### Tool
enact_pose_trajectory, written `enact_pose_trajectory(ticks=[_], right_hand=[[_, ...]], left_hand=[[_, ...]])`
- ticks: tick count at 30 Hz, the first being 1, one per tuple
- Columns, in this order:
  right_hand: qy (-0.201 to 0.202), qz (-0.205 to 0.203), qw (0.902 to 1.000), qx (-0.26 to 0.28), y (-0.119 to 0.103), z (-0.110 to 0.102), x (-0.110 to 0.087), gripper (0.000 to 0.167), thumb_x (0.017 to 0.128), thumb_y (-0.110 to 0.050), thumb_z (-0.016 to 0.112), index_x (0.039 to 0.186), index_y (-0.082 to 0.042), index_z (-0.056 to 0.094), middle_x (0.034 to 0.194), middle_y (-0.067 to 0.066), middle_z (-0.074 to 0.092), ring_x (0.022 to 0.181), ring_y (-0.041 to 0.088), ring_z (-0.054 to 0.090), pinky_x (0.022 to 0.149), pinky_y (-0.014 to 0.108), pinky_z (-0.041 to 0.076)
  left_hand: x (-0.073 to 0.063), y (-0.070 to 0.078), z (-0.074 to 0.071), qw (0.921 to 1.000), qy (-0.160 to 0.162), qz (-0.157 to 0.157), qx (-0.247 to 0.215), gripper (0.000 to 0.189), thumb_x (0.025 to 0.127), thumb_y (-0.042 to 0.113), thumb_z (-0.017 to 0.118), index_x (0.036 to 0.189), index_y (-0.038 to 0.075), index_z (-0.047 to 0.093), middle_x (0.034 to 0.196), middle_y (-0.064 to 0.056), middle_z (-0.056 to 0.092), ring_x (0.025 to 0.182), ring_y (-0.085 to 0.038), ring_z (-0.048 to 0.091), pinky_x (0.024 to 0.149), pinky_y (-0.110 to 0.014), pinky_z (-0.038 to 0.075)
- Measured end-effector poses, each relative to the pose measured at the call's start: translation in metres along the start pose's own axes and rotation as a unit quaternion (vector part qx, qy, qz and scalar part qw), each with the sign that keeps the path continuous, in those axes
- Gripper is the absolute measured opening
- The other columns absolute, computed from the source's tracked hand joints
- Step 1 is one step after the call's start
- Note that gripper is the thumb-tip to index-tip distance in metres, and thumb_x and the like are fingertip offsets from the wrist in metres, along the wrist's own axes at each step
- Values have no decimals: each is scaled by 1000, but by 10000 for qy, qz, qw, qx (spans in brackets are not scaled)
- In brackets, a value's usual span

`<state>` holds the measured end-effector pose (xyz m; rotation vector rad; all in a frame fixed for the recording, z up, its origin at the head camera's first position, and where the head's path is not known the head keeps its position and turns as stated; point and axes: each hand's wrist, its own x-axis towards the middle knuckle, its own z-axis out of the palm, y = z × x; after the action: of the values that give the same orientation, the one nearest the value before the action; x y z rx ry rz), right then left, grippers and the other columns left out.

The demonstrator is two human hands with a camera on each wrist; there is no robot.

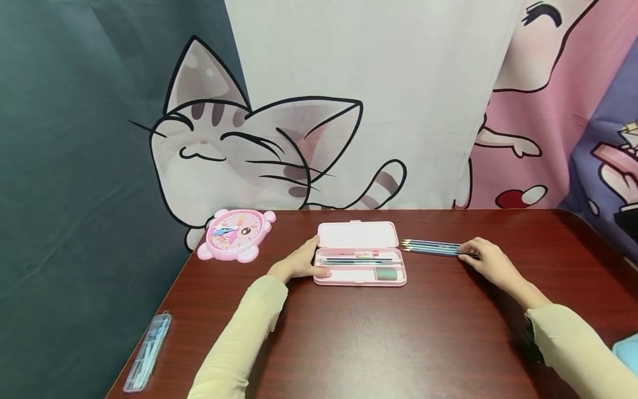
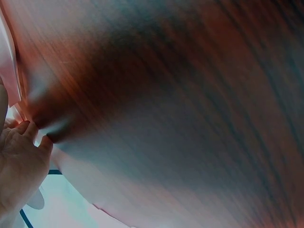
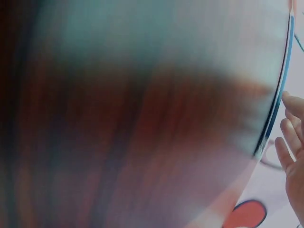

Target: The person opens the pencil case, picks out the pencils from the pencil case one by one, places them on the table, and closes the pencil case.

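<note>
A pink pencil case (image 1: 360,281) lies open on the table, its lid (image 1: 356,235) folded back. Several pens or pencils (image 1: 359,261) lie in its middle, and a grey-green block (image 1: 386,274) sits in the front right compartment. At the case's left edge, my left hand (image 1: 299,261) touches it, thumb over the front left corner and fingers extended by the hinge. To the right, my right hand (image 1: 489,265) pinches the right end of several blue-green pencils (image 1: 431,247), their points facing the case. The right wrist view shows the fingertips against a dark pencil (image 3: 279,95).
A pink animal-shaped toy clock (image 1: 235,235) lies at the table's back left. By the left edge is a clear slim box (image 1: 148,353) with pale contents. Behind the brown table (image 1: 379,338) hangs a cartoon cat curtain (image 1: 319,55). Something light blue (image 1: 627,352) shows at the right.
</note>
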<state>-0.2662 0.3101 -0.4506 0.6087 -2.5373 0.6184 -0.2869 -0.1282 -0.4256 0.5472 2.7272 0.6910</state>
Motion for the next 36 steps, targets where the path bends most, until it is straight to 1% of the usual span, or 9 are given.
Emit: enact_pose_trajectory(ticks=[5, 10, 14, 18, 19, 23, 26, 31, 36], right_hand=[[-71, -265, 9989, 393, -22, 14, 10, 17, 68, 1, 75, 82, -3, 66, 76, 3, 60, 68, 14, 56, 63, 21, 46], [-447, -445, 9951, 759, -48, 27, 27, 15, 71, -1, 73, 84, -1, 65, 76, 4, 60, 70, 16, 56, 64, 30, 47], [-773, -428, 9902, 1079, -71, 34, 44, 14, 75, -3, 71, 88, -1, 67, 81, 6, 64, 75, 21, 60, 69, 36, 50], [-1340, -402, 9807, 1368, -93, 40, 59, 15, 78, -3, 68, 92, 1, 67, 85, 10, 67, 77, 22, 62, 69, 38, 51], [-1545, -358, 9770, 1423, -98, 42, 61, 16, 79, -4, 68, 94, 2, 67, 87, 11, 68, 78, 22, 62, 69, 38, 51], [-2339, -264, 9623, 1363, -113, 47, 70, 25, 82, -12, 66, 100, 5, 65, 92, 15, 69, 83, 23, 64, 71, 37, 52], [-2698, -240, 9548, 1223, -119, 51, 73, 27, 82, -15, 66, 100, 5, 65, 89, 13, 70, 82, 20, 65, 69, 34, 52], [-2681, -378, 9549, 1221, -121, 55, 73, 17, 80, -10, 67, 92, 2, 67, 79, 6, 69, 71, 9, 59, 62, 24, 49], [-2467, -828, 9595, 1083, -123, 54, 72, 6, 80, -7, 67, 83, -1, 67, 74, 1, 66, 65, 3, 52, 57, 19, 45]], left_hand=[[-1, 1, 0, 10000, 20, 33, -17, 100, 75, 36, 73, 144, -3, 13, 152, -18, 16, 141, -29, 17, 114, -40, 19], [1, -4, 1, 9997, -33, 81, -234, 103, 73, 40, 74, 144, -3, 13, 152, -19, 16, 141, -29, 16, 114, -41, 17], [1, -9, 3, 9993, 15, 274, -255, 108, 70, 51, 72, 144, -4, 14, 151, -21, 17, 140, -30, 17, 114, -40, 18], [0, -7, 3, 9996, 6, 207, -168, 106, 72, 47, 72, 144, -3, 14, 151, -20, 17, 141, -29, 17, 115, -38, 18], [0, -4, 2, 9998, -31, 85, -188, 104, 72, 42, 74, 144, -3, 14, 152, -19, 16, 141, -28, 16, 115, -39, 16], [0, 0, 3, 10000, -38, 6, 35, 100, 75, 38, 73, 145, -2, 13, 152, -18, 16, 141, -27, 17, 114, -39, 18], [-1, 3, 3, 9999, -56, -17, 111, 100, 75, 39, 72, 145, -2, 13, 152, -17, 16, 141, -27, 17, 114, -38, 18], [-1, 4, 1, 9999, -56, -63, 63, 100, 75, 40, 72, 145, 0, 13, 153, -15, 15, 141, -26, 16, 115, -38, 18], [-2, 1, 0, 9999, -42, -106, 25, 101, 75, 41, 72, 146, 1, 13, 153, -14, 15, 141, -26, 16, 115, -38, 18]])
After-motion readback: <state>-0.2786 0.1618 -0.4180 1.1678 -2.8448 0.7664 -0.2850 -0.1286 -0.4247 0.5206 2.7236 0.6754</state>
